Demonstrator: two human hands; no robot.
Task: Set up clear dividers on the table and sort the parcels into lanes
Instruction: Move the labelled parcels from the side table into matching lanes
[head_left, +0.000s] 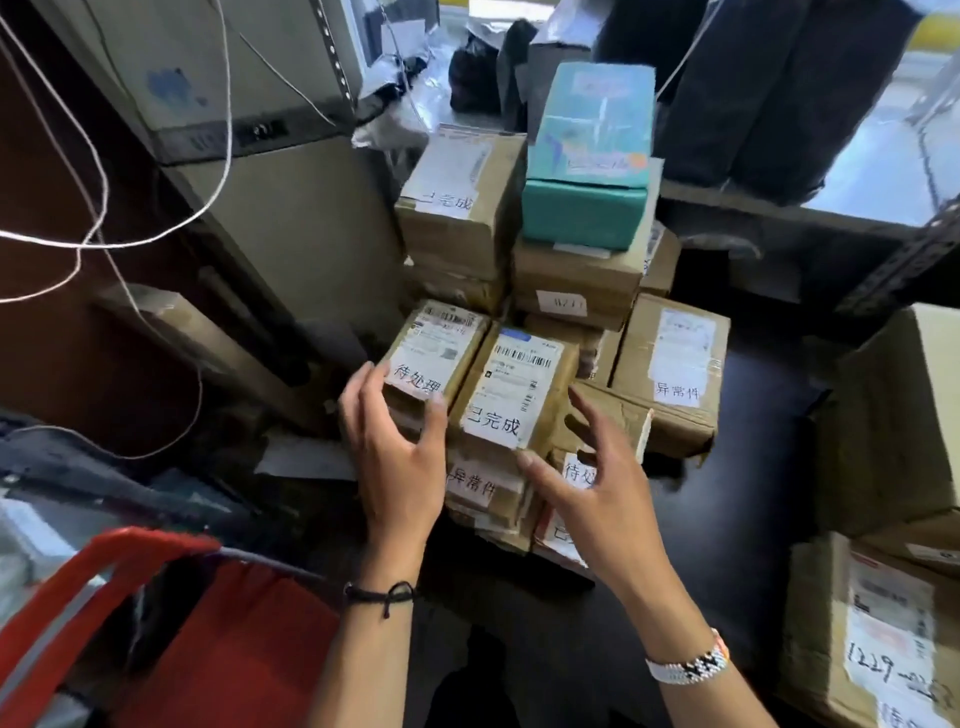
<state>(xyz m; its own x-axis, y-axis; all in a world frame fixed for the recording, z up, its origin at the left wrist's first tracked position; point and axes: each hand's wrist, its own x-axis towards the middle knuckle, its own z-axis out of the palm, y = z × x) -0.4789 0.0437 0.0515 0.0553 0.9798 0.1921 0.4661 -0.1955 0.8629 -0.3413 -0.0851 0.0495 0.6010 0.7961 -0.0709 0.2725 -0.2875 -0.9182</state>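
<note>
We find the right hand (587, 493) covering part of a lower label (575, 470). The carton (857, 649) and red bag (234, 649) run off the view's edges. Barcode label (519, 374) print is unreadably small.

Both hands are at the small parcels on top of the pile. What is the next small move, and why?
Probably close the right hand on the 已完成 parcel and lift it off the pile: its fingers are spread beside that parcel without gripping, while the left hand holds the neighbouring 待处理 parcel.
</note>
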